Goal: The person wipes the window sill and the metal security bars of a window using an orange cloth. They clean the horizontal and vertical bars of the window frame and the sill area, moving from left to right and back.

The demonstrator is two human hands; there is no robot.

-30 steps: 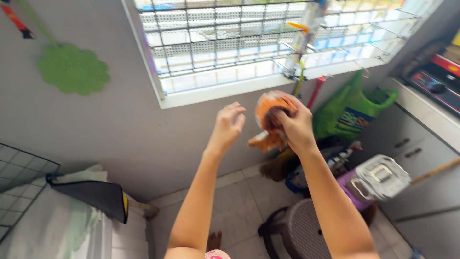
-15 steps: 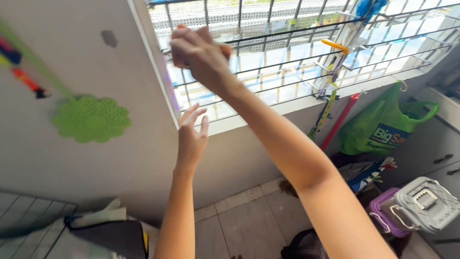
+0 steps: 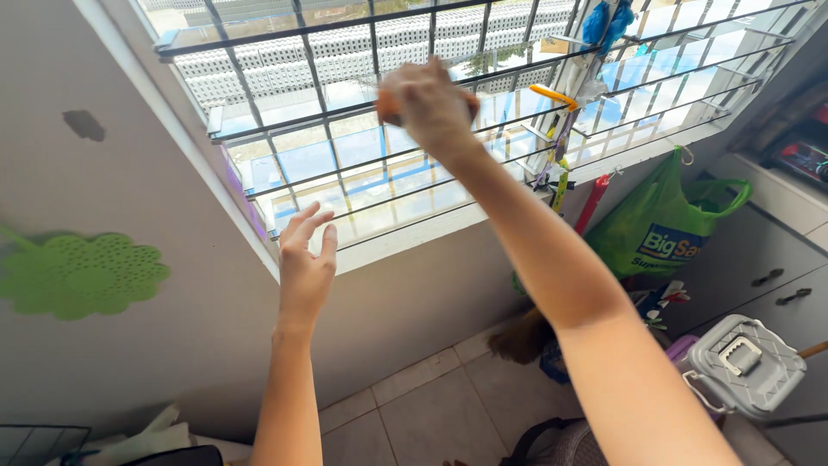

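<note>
My right hand (image 3: 431,105) is raised against the barred window grille (image 3: 362,185) and is closed around an orange cloth (image 3: 388,107), of which only a small edge shows. My left hand (image 3: 304,263) is lower, near the window sill, open with fingers spread and holding nothing.
A green fly swatter (image 3: 78,274) hangs on the grey wall at left. A green shopping bag (image 3: 668,229) and a red pole (image 3: 592,204) hang below the window at right. A grey-lidded container (image 3: 742,364), a dark stool (image 3: 552,444) and grey cabinets (image 3: 776,267) stand lower right.
My right hand rose from chest height with the orange cloth up to the window bars, then slid right along them. The left hand stayed open and low. The view tilted upward.
</note>
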